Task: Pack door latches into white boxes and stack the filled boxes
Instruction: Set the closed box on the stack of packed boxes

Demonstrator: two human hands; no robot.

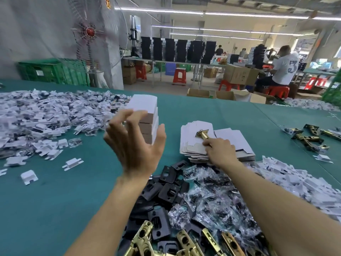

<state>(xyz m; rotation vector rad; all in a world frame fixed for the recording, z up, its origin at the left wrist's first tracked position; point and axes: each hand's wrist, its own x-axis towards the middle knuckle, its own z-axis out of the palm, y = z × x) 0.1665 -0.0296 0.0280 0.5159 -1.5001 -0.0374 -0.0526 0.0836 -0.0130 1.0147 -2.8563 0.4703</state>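
I am judging that this job is only in its early part. A stack of boxes (144,104) is standing on the green table (55,200), about four high as far as I can count. All of them are closed, so I am not seeing what is inside; I am only supposing they are filled. My left hand (134,145) is hovering just in front of this stack with the fingers straight and spread, holding nothing. Whether the fingertips are touching the cardboard, I cannot tell. My right hand (220,151) is resting on the pile of flat boxes (195,150), which are not yet folded. Its fingers are curling around the near end of one brass latch (202,134), which is lying on top of that pile. Much work is remaining: many loose latches (184,239) are waiting at the near edge, beside black plates (166,183) and small plastic bags (212,193). Heaps of white paper pieces (36,115) are lying at the left.
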